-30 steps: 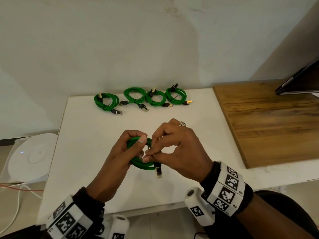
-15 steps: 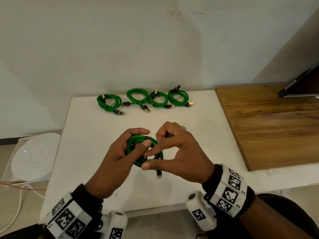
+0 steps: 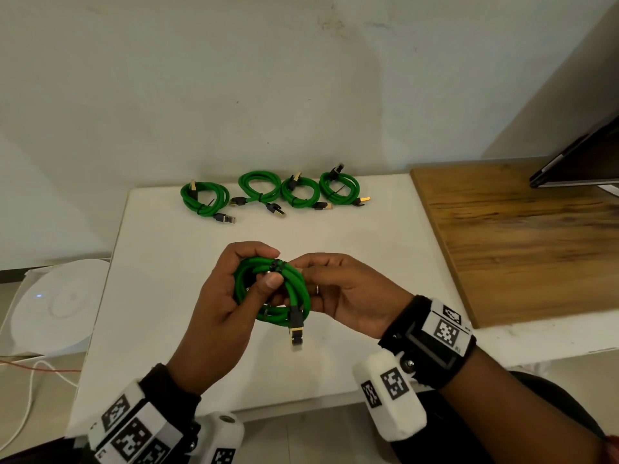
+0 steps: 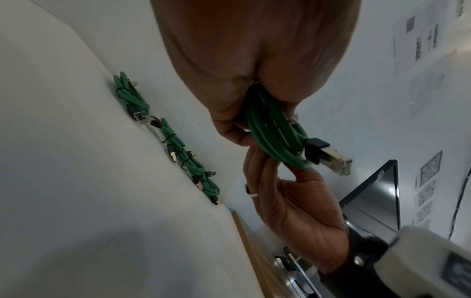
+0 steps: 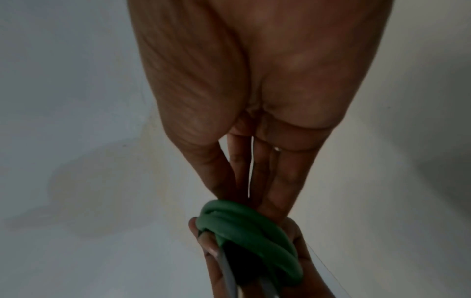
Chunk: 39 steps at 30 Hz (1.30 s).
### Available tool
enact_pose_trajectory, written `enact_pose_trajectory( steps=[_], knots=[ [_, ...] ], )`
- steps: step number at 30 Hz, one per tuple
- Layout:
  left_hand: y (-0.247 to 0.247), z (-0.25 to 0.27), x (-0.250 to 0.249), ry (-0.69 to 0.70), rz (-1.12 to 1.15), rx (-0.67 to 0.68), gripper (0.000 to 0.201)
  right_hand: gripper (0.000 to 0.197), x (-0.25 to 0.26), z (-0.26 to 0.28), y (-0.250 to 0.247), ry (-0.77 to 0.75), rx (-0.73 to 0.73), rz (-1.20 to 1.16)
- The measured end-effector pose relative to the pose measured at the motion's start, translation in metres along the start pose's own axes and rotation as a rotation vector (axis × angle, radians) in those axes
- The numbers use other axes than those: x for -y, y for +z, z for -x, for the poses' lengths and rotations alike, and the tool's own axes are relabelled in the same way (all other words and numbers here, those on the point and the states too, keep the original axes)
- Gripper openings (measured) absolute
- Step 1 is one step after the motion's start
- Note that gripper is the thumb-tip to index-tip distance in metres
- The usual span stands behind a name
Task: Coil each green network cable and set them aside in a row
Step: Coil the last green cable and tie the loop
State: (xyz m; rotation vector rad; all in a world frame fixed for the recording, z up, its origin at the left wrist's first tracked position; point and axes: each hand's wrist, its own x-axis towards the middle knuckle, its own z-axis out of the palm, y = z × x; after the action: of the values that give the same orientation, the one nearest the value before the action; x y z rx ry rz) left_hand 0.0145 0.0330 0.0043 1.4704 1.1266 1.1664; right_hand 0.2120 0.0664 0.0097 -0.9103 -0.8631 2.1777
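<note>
2 hands hold 1 coiled green cable (image 3: 273,293) above the white table (image 3: 160,262), toward its near edge. Head view: left hand (image 3: 227,296) is wrapped round the coil's left side, thumb pressed across the loops. Right hand (image 3: 348,293) pinches the coil's top right with its fingertips, beside a black tie (image 3: 276,264) around the loops. 1 black-and-gold plug (image 3: 296,326) hangs from the coil's bottom. 4 coiled cables (image 3: 274,192) lie in a row at the table's far edge, by the wall. Wooden board (image 3: 522,242) sits on the table's right; dark screen (image 3: 586,162) over its far right corner. White round device (image 3: 57,306) is left of the table, lower down.

Left wrist view: left hand (image 4: 244,80) clenched round the cable (image 4: 275,133); right hand (image 4: 290,209) grasps its lower end, plug (image 4: 328,157) sticking out right. Row of coils (image 4: 178,141) lies on the table (image 4: 76,181).

Right wrist view: dim. Right hand (image 5: 254,100) fingers reach to the cable (image 5: 249,231); fingertip contact hidden behind the loops. Left hand (image 5: 254,268) holds it from below.
</note>
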Motion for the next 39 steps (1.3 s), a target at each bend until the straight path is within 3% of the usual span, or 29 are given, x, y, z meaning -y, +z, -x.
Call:
enact_pose_trajectory(
  steps=[7, 21, 25, 29, 32, 34, 36, 39],
  knots=[
    [0.0, 0.003, 0.005, 0.068, -0.169, 0.013, 0.027, 0.024, -0.006, -0.002, 0.0, 0.024, 0.039, 0.038],
    [0.01, 0.01, 0.003, 0.072, -0.115, 0.057, 0.025, 0.032, -0.009, -0.003, -0.002, -0.046, 0.035, 0.308],
    [0.009, 0.008, 0.005, 0.059, -0.154, 0.017, 0.027, 0.025, -0.011, -0.004, 0.003, -0.157, -0.084, 0.409],
    [0.002, 0.002, 0.001, -0.025, 0.032, 0.084, 0.017, 0.013, -0.006, -0.005, 0.001, -0.311, -0.145, 0.541],
    [-0.003, -0.001, 0.0, -0.056, 0.093, 0.121, 0.012, 0.014, 0.001, -0.003, -0.002, -0.385, -0.17, 0.617],
    [-0.005, -0.001, 0.001, -0.062, 0.104, 0.184, 0.005, 0.011, 0.004, 0.0, -0.003, -0.486, -0.22, 0.762],
    [-0.004, 0.001, 0.003, -0.049, 0.073, 0.239, 0.016, 0.013, 0.004, 0.002, -0.003, -0.621, -0.28, 0.978],
    [-0.002, 0.002, 0.002, -0.035, 0.059, 0.255, 0.014, 0.023, 0.004, 0.003, -0.001, -0.793, -0.277, 1.236]
  ],
)
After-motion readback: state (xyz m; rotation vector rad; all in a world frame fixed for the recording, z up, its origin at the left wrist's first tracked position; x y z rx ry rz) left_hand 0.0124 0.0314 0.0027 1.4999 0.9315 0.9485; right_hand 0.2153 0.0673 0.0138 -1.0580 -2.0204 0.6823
